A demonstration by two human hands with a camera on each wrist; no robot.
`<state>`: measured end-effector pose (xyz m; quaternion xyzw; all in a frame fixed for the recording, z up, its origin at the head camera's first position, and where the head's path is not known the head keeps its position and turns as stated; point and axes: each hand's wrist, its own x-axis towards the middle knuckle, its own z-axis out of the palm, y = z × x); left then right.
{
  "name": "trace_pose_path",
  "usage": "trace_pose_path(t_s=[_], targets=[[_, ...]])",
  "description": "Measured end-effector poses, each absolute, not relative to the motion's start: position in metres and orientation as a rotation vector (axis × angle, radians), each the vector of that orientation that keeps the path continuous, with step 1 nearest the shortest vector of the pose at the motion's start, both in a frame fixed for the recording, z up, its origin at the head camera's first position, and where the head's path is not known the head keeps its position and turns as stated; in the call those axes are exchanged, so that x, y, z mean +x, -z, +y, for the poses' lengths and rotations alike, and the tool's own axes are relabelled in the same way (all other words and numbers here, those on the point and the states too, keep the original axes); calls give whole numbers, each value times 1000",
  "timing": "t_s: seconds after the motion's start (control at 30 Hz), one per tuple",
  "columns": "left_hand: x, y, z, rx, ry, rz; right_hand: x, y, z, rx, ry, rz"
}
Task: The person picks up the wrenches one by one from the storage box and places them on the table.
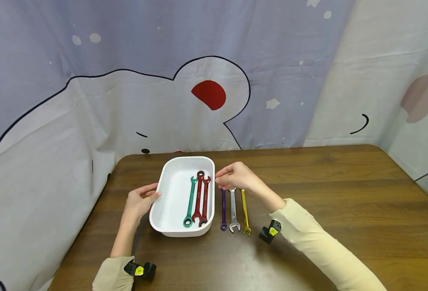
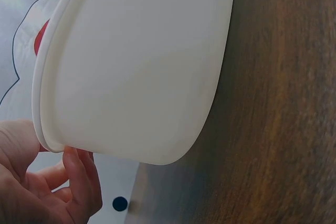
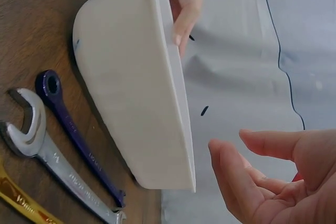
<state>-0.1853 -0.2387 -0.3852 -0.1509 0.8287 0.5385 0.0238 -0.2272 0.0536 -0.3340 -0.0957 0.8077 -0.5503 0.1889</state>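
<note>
A white plastic tub [image 1: 170, 198] stands on the table with a green wrench [image 1: 191, 201] and two red wrenches [image 1: 198, 196] lying inside. My left hand [image 1: 139, 202] pinches the tub's left rim, thumb on top and fingers under the lip, as the left wrist view shows. Just beyond the right rim is my right hand [image 1: 237, 176], holding nothing; its fingers are slightly bent, with a gap between thumb and fingertips in the right wrist view. Beneath it lie a purple wrench [image 1: 223, 210], a silver wrench [image 1: 234, 212] and a yellow wrench [image 1: 245, 212], their far ends partly hidden by the hand.
The brown wooden table [image 1: 345, 210] extends well to the right of the wrenches. Behind it hangs a printed curtain [image 1: 279, 72], which also runs down the left side. A black wrist camera [image 1: 270, 231] sits on the right sleeve, another [image 1: 141, 270] on the left.
</note>
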Motion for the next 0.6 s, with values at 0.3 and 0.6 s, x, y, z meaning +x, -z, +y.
trace_pose_path(t_s=[0.3, 0.6], targets=[[-186, 386, -240, -462, -1671, 2575, -228, 330, 41, -335, 1465, 2350], [-186, 386, -239, -451, -1683, 2569, -228, 333, 26, -350, 1449, 2335]])
